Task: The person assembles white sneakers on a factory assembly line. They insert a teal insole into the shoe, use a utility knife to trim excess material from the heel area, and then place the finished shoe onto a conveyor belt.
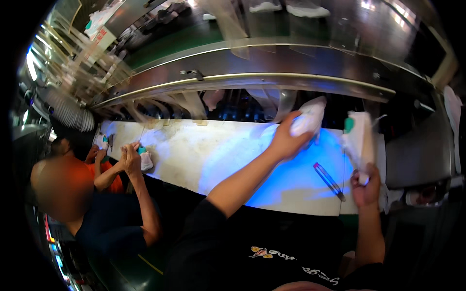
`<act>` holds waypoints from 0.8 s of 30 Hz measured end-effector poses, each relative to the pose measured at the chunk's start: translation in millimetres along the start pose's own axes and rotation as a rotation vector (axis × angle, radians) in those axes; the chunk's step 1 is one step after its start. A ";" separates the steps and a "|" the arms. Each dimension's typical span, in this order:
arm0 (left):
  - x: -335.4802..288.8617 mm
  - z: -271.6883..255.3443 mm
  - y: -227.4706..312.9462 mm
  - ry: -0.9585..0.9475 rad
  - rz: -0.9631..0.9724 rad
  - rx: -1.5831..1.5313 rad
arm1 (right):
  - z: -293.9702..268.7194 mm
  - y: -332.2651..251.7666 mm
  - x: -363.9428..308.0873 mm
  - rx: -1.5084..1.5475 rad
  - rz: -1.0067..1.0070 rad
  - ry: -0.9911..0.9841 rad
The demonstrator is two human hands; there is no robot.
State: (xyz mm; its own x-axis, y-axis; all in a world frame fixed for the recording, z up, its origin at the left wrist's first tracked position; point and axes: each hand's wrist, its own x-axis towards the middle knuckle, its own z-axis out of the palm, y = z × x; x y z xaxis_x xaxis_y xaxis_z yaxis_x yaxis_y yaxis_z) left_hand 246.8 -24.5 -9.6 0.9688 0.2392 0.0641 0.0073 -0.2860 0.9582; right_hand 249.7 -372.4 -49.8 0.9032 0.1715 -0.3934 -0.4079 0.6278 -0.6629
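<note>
Blue light falls on the pale bench top (pixel 194 140) in front of me. My left hand (pixel 287 140) is closed around a white shoe (pixel 313 116), raised over the bench's far edge with its toe pointing up and away. On the right, my right hand (pixel 366 189) grips the lower end of another white shoe with a green patch (pixel 358 138), held upright and blurred by motion. Between the two hands, a slim pen-like tool with a pink end (pixel 329 181) lies slantwise on the bench.
Beyond the bench runs a metal-framed conveyor (pixel 272 80) with clear plastic strips (pixel 189 104) hanging down. White shoes (pixel 308 10) sit farther back. At the left, a co-worker's hands (pixel 128 157) are by a white and green shoe (pixel 145 159). A grey metal box (pixel 420 155) stands at the right.
</note>
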 end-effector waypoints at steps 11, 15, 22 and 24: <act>-222.2 -207.9 -18.2 0.541 0.368 1.112 | 120.4 161.8 -107.3 0.162 0.685 -0.519; -243.7 -249.4 -51.8 0.466 -0.062 1.470 | 167.7 206.2 -108.5 0.201 0.790 -0.566; -230.9 -141.1 -20.1 0.221 0.271 0.541 | 163.3 198.0 -116.8 -0.821 0.555 -0.571; -223.3 -108.3 -9.2 0.119 0.238 0.516 | 156.8 171.1 -103.3 -1.110 0.383 -0.690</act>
State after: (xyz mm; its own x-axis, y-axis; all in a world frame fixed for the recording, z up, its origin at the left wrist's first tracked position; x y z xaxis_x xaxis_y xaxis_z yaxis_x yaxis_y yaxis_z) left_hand 3.7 25.2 -2.6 0.9243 0.2068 0.3209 -0.0592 -0.7528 0.6556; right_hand 107.5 -163.7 -22.7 0.4593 0.7422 -0.4881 -0.2414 -0.4245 -0.8727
